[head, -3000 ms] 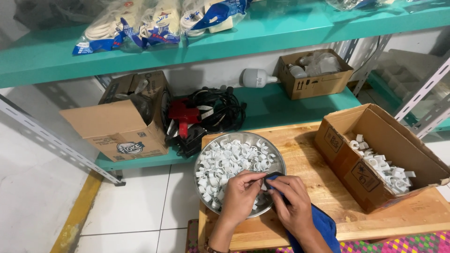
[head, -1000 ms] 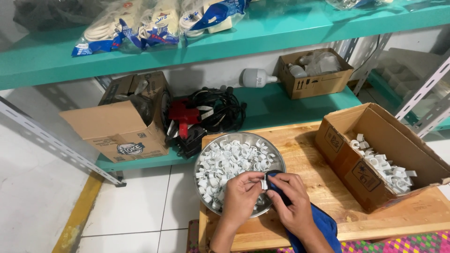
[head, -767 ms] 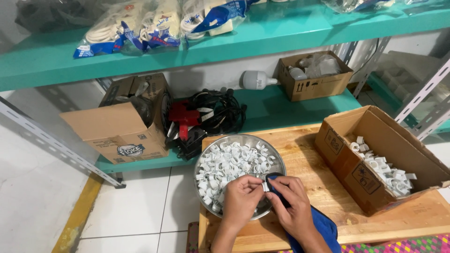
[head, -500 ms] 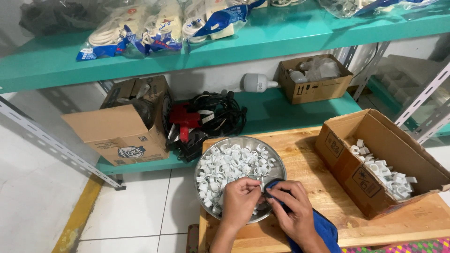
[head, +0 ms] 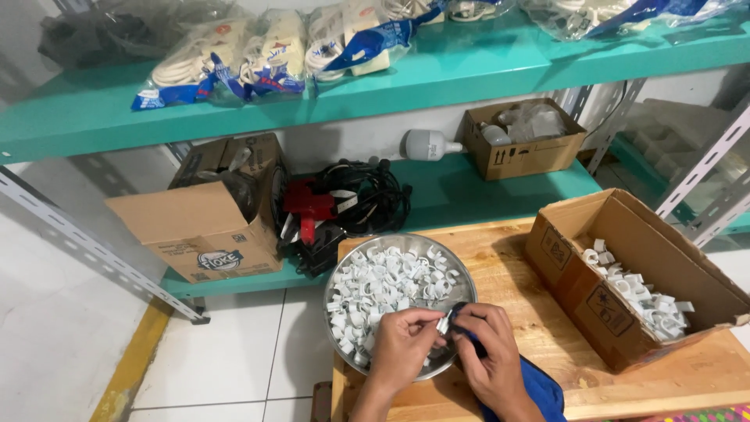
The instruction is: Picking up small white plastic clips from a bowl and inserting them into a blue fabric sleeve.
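At the bottom centre of the frame, the left hand (head: 402,344) pinches one small white plastic cable clip (head: 443,324) while the right hand (head: 488,355) closes a fold of dark blue cloth (head: 539,387) around it; compared with a second ago both hands sit slightly lower, the clip staying between them, so the wiping looks ongoing. Just beyond lies the round steel bowl (head: 461,270) heaped with similar clips on the wooden tabletop (head: 508,258). At right an open cardboard box (head: 574,273) holds more. Teal shelves (head: 469,187) fill the upper frame.
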